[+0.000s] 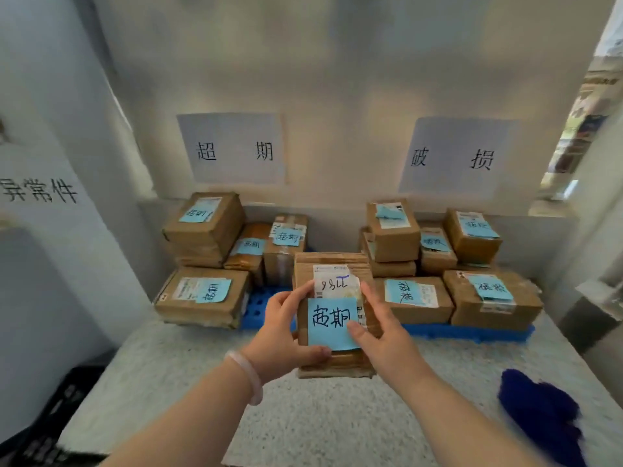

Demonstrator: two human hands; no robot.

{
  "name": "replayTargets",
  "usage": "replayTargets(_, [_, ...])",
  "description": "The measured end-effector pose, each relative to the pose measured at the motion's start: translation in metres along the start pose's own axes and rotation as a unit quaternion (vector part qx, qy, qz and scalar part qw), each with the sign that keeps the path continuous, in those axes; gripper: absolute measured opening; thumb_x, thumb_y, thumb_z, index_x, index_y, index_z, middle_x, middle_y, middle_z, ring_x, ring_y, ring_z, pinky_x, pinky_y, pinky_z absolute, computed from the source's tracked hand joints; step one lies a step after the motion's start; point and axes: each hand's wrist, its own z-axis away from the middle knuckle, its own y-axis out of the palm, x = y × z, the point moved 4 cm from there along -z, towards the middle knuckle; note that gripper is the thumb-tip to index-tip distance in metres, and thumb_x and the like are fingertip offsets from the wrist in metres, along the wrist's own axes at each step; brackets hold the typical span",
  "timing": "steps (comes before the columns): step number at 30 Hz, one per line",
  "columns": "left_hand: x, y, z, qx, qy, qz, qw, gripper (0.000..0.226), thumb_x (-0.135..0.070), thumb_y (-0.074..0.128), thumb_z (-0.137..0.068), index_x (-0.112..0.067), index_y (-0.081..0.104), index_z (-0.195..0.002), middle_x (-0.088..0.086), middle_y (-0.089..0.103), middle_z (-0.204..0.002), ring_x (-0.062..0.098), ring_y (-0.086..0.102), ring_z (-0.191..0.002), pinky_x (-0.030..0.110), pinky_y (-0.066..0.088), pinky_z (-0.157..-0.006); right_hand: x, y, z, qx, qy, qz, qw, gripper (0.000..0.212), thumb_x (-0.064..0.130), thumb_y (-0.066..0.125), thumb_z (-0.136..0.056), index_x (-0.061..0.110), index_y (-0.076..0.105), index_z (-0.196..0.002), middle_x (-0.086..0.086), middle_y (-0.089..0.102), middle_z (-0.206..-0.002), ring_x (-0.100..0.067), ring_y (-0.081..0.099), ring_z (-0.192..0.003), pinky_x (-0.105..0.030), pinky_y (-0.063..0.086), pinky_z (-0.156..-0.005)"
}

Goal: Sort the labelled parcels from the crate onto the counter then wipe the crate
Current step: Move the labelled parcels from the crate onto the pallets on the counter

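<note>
Parcel (333, 264) — blue-noted — between left grip (283, 335), right grip (387, 335).

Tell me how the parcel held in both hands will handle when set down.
The parcel is probably stiff: its flat cardboard faces hold shape between the left hand and right hand. Likely light, as fingers alone carry it. Boxy, so it should not roll.

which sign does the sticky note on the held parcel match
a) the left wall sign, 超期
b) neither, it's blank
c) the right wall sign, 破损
a: the blue sticky note on the cardboard parcel held by the left hand and right hand reads 超期, like the left wall sign
</note>
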Motion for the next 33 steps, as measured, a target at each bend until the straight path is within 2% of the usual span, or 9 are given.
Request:
replayTargets(2, [0.019, -0.012, 0.003, -0.004, -0.034, 0.011, 0.999, 0.098, -0.028, 0.086, -0.072, -0.054, 0.019, -0.139, -0.011, 0.021, -0.135, 0.009, 0.032, -0.126, 0.000, 0.043, -0.078, -0.003, 0.023, -0.011, 0.025, 0.018, 0.018, 0.999, 0.068, 0.034, 0.063, -0.094, 0.061, 0.023, -0.142, 0.011, 0.045, -0.137, -0.002, 0.053, -0.111, -0.021, 0.055, -0.083])
replayTargets(5, [0.044, -0.022, 0.003, 0.001, -0.067, 0.026, 0.997, 0.099, -0.024, 0.083, -0.076, -0.052, 0.016, -0.143, -0.015, 0.023, -0.131, 0.008, 0.035, -0.125, 0.009, 0.050, -0.078, -0.014, 0.048, -0.027, 0.048, 0.064, 0.049, 0.996, 0.069, 0.042, 0.063, -0.093, 0.062, 0.020, -0.143, 0.007, 0.044, -0.140, -0.011, 0.050, -0.119, -0.036, 0.052, -0.096])
replayTargets(8, [0.066, -0.027, -0.002, 0.010, -0.095, 0.007, 0.995, 0.101, -0.029, 0.081, -0.078, -0.054, 0.009, -0.144, -0.019, 0.023, -0.136, 0.004, 0.033, -0.126, 0.016, 0.048, -0.092, -0.022, 0.065, -0.045, 0.075, 0.080, 0.065, 0.992, 0.073, 0.039, 0.063, -0.093, 0.058, 0.017, -0.147, 0.008, 0.042, -0.144, -0.010, 0.046, -0.121, -0.029, 0.047, -0.094])
replayTargets(12, [0.095, -0.032, -0.022, 0.009, -0.142, -0.010, 0.990, 0.107, -0.036, 0.082, -0.075, -0.046, 0.006, -0.149, -0.014, 0.019, -0.144, 0.005, 0.025, -0.131, 0.024, 0.031, -0.111, -0.038, 0.087, -0.079, 0.108, 0.100, 0.084, 0.985, 0.078, 0.035, 0.065, -0.093, 0.056, 0.014, -0.149, 0.007, 0.040, -0.145, -0.011, 0.044, -0.122, -0.024, 0.043, -0.089])
replayTargets(18, [0.131, -0.037, -0.065, 0.022, -0.192, -0.050, 0.980, 0.118, -0.040, 0.082, -0.074, -0.028, -0.003, -0.155, -0.002, 0.017, -0.144, 0.006, 0.027, -0.125, 0.011, 0.025, -0.103, -0.066, 0.116, -0.134, 0.135, 0.148, 0.088, 0.976, 0.080, 0.031, 0.063, -0.094, 0.054, 0.011, -0.149, 0.006, 0.034, -0.153, -0.016, 0.040, -0.133, -0.034, 0.044, -0.103])
replayTargets(23, [0.160, -0.033, -0.092, 0.021, -0.211, -0.065, 0.975, 0.112, -0.036, 0.078, -0.079, -0.026, -0.002, -0.156, -0.003, 0.018, -0.153, 0.011, 0.024, -0.140, 0.024, 0.026, -0.116, -0.090, 0.131, -0.166, 0.209, 0.186, 0.076, 0.957, 0.097, 0.025, 0.068, -0.091, 0.055, -0.004, -0.149, 0.006, 0.027, -0.156, -0.014, 0.037, -0.134, -0.034, 0.041, -0.107])
replayTargets(28, [0.182, -0.027, -0.104, 0.019, -0.201, -0.120, 0.972, 0.103, -0.033, 0.071, -0.087, -0.024, -0.004, -0.156, -0.003, -0.003, -0.162, 0.013, 0.002, -0.150, 0.027, 0.016, -0.121, -0.100, 0.138, -0.183, 0.268, 0.161, 0.086, 0.946, 0.122, 0.025, 0.082, -0.078, 0.043, -0.016, -0.148, 0.022, 0.027, -0.138, 0.008, 0.036, -0.118, -0.006, 0.033, -0.094])
replayTargets(31, [0.185, -0.026, -0.104, 0.019, -0.189, -0.154, 0.970, 0.101, -0.037, 0.070, -0.087, -0.027, -0.004, -0.155, -0.006, -0.012, -0.162, 0.014, -0.002, -0.150, 0.030, 0.017, -0.121, -0.108, 0.140, -0.185, 0.263, 0.115, 0.153, 0.946, 0.131, 0.040, 0.085, -0.072, 0.051, -0.026, -0.140, 0.015, 0.014, -0.154, 0.002, 0.023, -0.130, -0.024, 0.028, -0.112])
replayTargets(33, [0.183, -0.027, -0.099, 0.011, -0.180, -0.173, 0.968, 0.097, -0.038, 0.068, -0.089, -0.031, -0.002, -0.155, -0.008, -0.013, -0.161, 0.012, -0.002, -0.149, 0.033, 0.021, -0.120, -0.108, 0.139, -0.184, 0.251, 0.096, 0.168, 0.948, 0.130, 0.045, 0.084, -0.070, 0.057, -0.027, -0.135, 0.016, 0.001, -0.158, 0.000, 0.015, -0.135, -0.030, 0.024, -0.116])
